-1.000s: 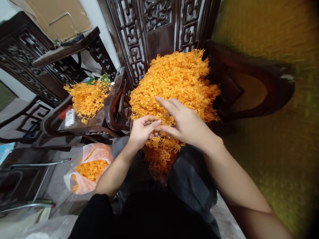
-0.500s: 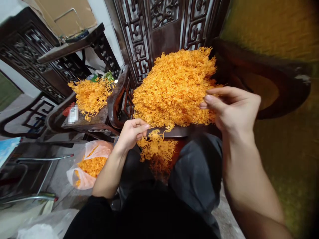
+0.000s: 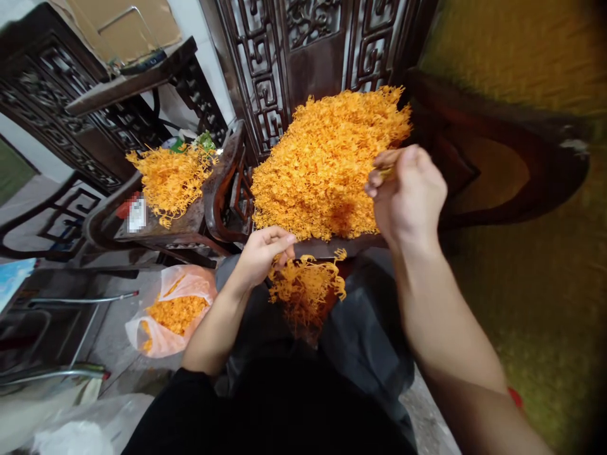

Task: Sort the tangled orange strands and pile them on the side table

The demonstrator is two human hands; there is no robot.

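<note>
A big heap of orange frilly strands (image 3: 327, 164) lies on a dark wooden seat in front of me. My left hand (image 3: 263, 253) pinches a hanging bunch of the orange strands (image 3: 308, 287) at the seat's front edge, above my lap. My right hand (image 3: 408, 193) is curled at the heap's right side, fingers closed on a small orange piece pulled from the heap. My grey trousers show below both hands.
A smaller orange pile (image 3: 173, 177) sits on a wooden chair (image 3: 218, 189) to the left. A plastic bag (image 3: 173, 313) with more orange strands lies on the floor. Carved dark wooden panels (image 3: 313, 44) stand behind; a yellow-green surface (image 3: 545, 253) fills the right.
My right hand left the left hand, swung right to the heap's edge and closed into a curl on a piece. The left hand stayed put with its bunch.
</note>
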